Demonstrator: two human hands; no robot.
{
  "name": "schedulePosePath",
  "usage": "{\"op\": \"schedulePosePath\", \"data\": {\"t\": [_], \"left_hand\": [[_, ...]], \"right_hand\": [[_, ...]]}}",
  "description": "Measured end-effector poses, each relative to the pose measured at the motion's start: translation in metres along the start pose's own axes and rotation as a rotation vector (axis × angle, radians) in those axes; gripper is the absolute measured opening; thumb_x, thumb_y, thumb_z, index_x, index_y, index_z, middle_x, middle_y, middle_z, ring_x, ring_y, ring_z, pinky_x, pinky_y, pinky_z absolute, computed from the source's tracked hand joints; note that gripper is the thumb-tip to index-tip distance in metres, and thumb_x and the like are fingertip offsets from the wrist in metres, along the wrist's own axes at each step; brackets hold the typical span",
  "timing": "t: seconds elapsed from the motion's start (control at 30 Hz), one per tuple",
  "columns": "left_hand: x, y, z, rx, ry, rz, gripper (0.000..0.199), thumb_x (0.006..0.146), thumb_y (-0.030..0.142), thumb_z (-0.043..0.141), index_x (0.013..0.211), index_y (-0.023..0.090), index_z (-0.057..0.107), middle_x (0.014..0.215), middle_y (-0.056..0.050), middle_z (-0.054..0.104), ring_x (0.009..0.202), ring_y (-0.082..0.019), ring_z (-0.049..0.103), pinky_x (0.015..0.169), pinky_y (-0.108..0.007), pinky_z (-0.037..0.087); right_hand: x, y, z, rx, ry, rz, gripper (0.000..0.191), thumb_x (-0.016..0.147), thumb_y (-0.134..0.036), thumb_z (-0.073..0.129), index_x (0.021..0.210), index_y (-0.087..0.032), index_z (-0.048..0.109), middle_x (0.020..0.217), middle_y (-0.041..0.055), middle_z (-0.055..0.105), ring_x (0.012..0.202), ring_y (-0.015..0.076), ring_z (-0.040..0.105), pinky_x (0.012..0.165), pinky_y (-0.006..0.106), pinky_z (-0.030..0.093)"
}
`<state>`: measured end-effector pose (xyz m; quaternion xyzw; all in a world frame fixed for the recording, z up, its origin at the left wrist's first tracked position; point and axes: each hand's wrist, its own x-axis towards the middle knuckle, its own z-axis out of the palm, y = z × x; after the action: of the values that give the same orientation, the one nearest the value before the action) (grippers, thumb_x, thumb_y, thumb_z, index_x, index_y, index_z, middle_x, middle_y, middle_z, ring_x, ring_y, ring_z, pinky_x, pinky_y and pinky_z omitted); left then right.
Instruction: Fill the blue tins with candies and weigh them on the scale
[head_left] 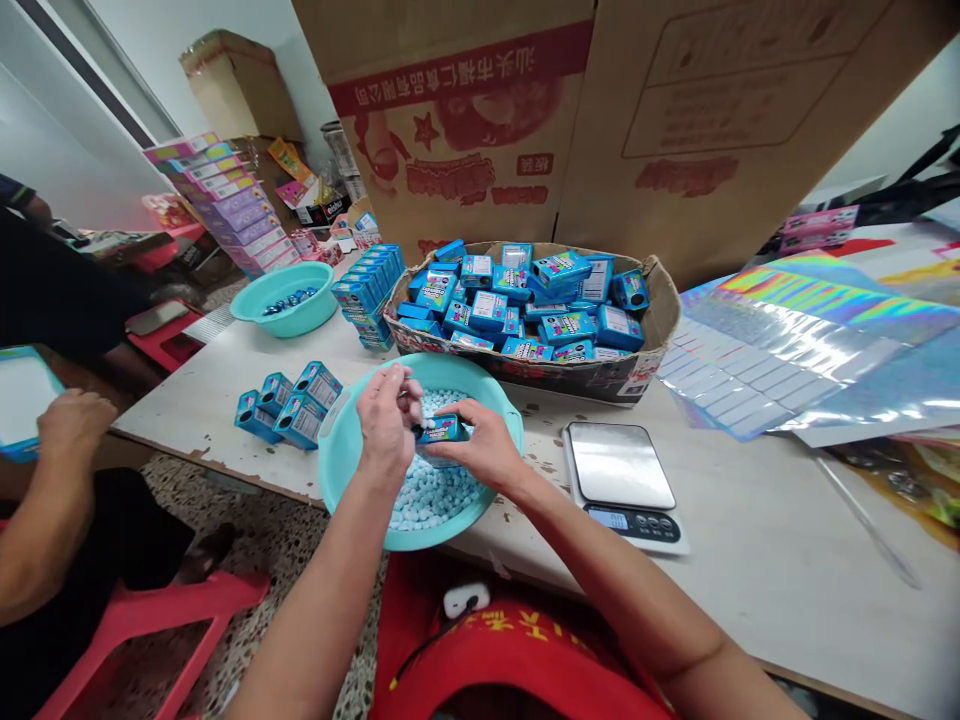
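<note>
Over a turquoise basin [330,470] of small pale blue and white candies [439,495], both my hands are close together. My right hand [487,445] grips a small blue candy box [441,430] that lies tilted on its side. My left hand [386,415] is curled at the box's left end, with a few pale candy pieces showing at its fingertips. The fingers hide that end of the box, so its opening is not visible. Left of the basin, several similar blue boxes [300,415] stand grouped on the table.
A cut-down carton [637,375] full of blue boxes stands behind the basin, beside stacked boxes [367,290]. To the right is a digital scale [622,465]; iridescent sheets [750,370] lie beyond. Another basin [300,320] holds dark shiny pieces. At left, a co-worker's hand [71,425] shows.
</note>
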<state>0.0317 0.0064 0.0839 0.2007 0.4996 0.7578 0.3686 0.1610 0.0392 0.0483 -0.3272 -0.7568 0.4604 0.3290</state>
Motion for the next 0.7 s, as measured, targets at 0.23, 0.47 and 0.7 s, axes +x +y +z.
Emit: {"op": "schedulePosePath", "data": {"t": [0.23,0.47,0.7], "left_hand": [[-0.007,-0.014,-0.013,0.516,-0.109,0.25,0.024,0.073,0.037,0.068,0.091,0.021,0.064,0.095,-0.004,0.066,0.094,-0.018,0.061,0.083,-0.03,0.049],[-0.017,-0.02,-0.04,0.89,-0.546,0.081,0.049,0.091,0.048,0.042,0.132,0.024,0.055,0.149,-0.004,0.04,0.139,-0.024,0.032,0.116,-0.038,0.021],[-0.003,-0.009,-0.061,0.687,-0.268,0.026,0.063,0.091,0.055,0.036,0.146,0.026,0.03,0.15,-0.012,0.036,0.122,-0.029,0.052,0.092,-0.042,0.048]], "right_hand": [[0.001,-0.001,-0.012,-0.072,0.044,-0.016,0.035,0.061,-0.028,0.082,0.093,-0.022,0.068,0.087,-0.0002,0.062,0.081,0.0164,0.059,0.076,0.029,0.045],[-0.003,0.006,-0.012,0.078,0.081,0.021,0.036,0.062,-0.027,0.08,0.096,-0.023,0.069,0.09,-0.0001,0.064,0.084,0.0168,0.06,0.08,0.031,0.046],[0.003,0.01,-0.015,0.421,0.108,0.222,0.049,0.055,-0.033,0.083,0.099,-0.02,0.068,0.086,0.0,0.065,0.079,0.017,0.06,0.076,0.031,0.048]]}}
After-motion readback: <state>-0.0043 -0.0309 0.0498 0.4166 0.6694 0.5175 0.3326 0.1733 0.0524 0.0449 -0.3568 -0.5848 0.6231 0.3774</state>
